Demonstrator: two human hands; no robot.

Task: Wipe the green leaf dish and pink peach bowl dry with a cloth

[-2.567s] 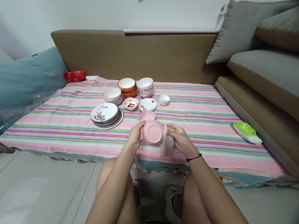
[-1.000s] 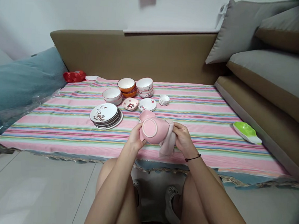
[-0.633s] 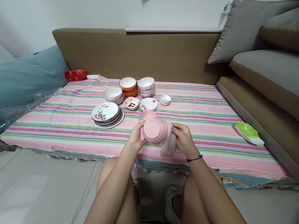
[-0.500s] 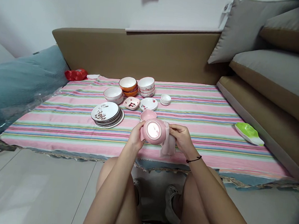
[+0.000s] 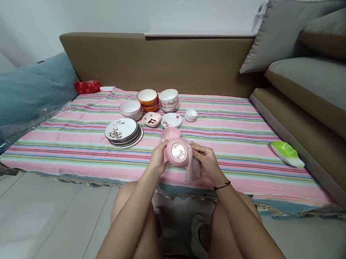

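Observation:
A pink bowl (image 5: 178, 152) is tipped so that its white-centred underside faces me. Its left rim is gripped by my left hand (image 5: 159, 157), fingers closed round the edge. On the other side my right hand (image 5: 205, 159) pinches a pale pink cloth (image 5: 191, 169) against the bowl's wall; the cloth's lower end hangs down. Just behind the held bowl, another pink bowl (image 5: 171, 133) rests upright on the striped cloth cover (image 5: 234, 150). My right fingertips are partly hidden by the cloth.
Left of my hands stands a stack of flowered plates (image 5: 121, 129). Farther back are white bowls (image 5: 168, 97), orange bowls (image 5: 147, 97), a square dish (image 5: 151, 119), oval plates (image 5: 171, 120) and small white dishes (image 5: 191, 115). A green dish (image 5: 287, 153) lies right, near stacked cushions (image 5: 308, 88).
My right hand and the cloth have shifted slightly left along the bowl's side. The bowl has turned a little; my left hand keeps its hold.

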